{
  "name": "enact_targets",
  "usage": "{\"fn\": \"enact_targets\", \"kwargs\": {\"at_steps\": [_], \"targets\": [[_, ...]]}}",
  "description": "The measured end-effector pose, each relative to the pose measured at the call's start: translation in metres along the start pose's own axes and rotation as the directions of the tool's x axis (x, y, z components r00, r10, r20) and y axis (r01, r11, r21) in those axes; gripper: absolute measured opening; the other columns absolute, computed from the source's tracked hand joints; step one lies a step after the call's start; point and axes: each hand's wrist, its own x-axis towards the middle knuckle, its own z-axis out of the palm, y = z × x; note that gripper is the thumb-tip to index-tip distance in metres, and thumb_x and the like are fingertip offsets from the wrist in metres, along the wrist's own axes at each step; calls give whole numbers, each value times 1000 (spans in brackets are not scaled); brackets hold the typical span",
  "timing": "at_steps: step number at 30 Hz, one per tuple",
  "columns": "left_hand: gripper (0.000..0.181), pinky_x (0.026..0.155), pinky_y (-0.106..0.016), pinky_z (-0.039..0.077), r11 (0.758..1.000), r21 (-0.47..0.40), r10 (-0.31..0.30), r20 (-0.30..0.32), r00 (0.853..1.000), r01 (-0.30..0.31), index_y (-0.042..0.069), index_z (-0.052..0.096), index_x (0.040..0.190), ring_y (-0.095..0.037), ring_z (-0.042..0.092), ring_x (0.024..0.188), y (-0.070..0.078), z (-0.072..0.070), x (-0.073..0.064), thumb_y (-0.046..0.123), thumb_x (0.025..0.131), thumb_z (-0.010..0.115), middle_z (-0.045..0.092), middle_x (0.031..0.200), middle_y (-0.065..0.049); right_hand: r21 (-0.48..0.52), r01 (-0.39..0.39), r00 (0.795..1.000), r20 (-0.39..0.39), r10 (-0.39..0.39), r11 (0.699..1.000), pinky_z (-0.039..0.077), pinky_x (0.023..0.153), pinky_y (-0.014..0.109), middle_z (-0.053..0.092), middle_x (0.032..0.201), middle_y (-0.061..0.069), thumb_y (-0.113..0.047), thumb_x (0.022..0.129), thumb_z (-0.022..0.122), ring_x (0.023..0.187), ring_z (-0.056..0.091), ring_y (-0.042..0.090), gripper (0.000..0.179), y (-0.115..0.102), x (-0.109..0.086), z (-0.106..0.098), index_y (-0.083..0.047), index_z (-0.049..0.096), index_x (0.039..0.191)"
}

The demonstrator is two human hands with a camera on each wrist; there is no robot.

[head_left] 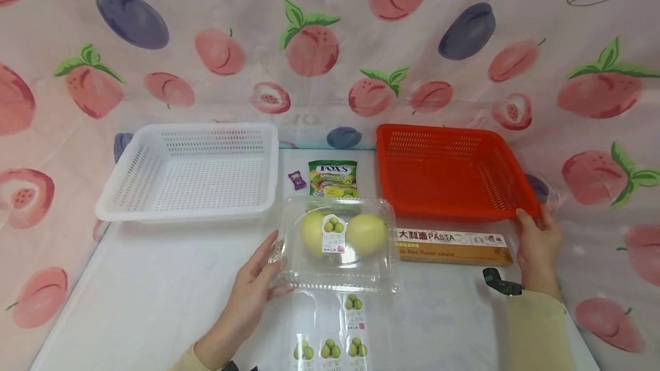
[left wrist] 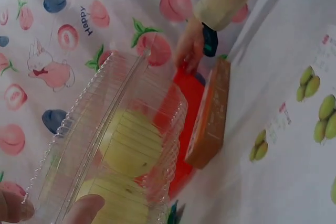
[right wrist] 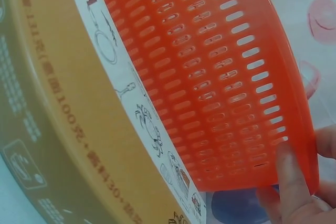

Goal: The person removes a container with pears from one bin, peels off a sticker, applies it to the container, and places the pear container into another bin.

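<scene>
My left hand [head_left: 255, 273] grips the left edge of a clear plastic clamshell box [head_left: 294, 271]. Two yellow-green fruits [head_left: 367, 235] lie inside it, under a lid with a small fruit label [head_left: 333, 233]. In the left wrist view the thumb [left wrist: 86, 208] presses on the clear plastic. My right hand [head_left: 538, 242] pinches the front right corner of a red plastic basket [head_left: 438, 210]; the right wrist view shows its fingers at the slotted wall. Just in front of that basket lies a long pasta box [head_left: 454, 253].
A white slotted basket [head_left: 185, 213] stands at the back left. Between the baskets lie a green FOX'S candy bag [head_left: 333, 173] and a small purple wrapped candy [head_left: 297, 180]. A sheet of fruit labels [head_left: 330, 325] lies at the front of the white table [head_left: 170, 296].
</scene>
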Motion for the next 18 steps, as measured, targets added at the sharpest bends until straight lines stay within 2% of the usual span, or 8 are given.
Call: {"fn": "enact_targets", "kwargs": {"at_steps": [4, 7, 12, 18], "targets": [[60, 81, -42, 55, 998, -52, 30, 51, 998, -28, 18, 31, 154, -38, 39, 132, 13, 13, -2, 7, 99, 50, 15, 160, -8, -2, 10, 1000, 0, -10, 1000, 48, 73, 18, 29, 156, 4, 0, 88, 70, 134, 40, 18, 80, -1, 0, 0, -21, 29, 154], [60, 82, -43, 55, 996, -67, 68, 78, 995, -63, 20, 30, 154, -38, 38, 133, 23, 24, 3, 6, 99, 49, 14, 160, -6, 2, 14, 1000, -2, -14, 1000, 48, 73, 17, 29, 156, 3, -1, 88, 71, 134, 40, 17, 81, -2, 0, 0, -21, 29, 154], [61, 81, -43, 55, 989, -95, 121, 104, 987, -111, 22, 29, 154, -36, 36, 134, 40, 48, 21, 3, 99, 46, 15, 159, -4, 46, 12, 1000, 1, -12, 999, 49, 73, 19, 28, 156, 5, 5, 87, 69, 134, 38, 18, 82, -3, 1, 1, -20, 29, 154], [60, 82, -40, 55, 988, -73, 141, 108, 984, -134, 25, 30, 154, -29, 48, 127, 54, 79, 49, 8, 100, 49, 22, 157, 1, 29, 1, 1000, 16, -1, 1000, 47, 77, 21, 26, 157, 3, 4, 88, 68, 135, 37, 18, 83, -1, -1, 2, -21, 26, 155]]}}
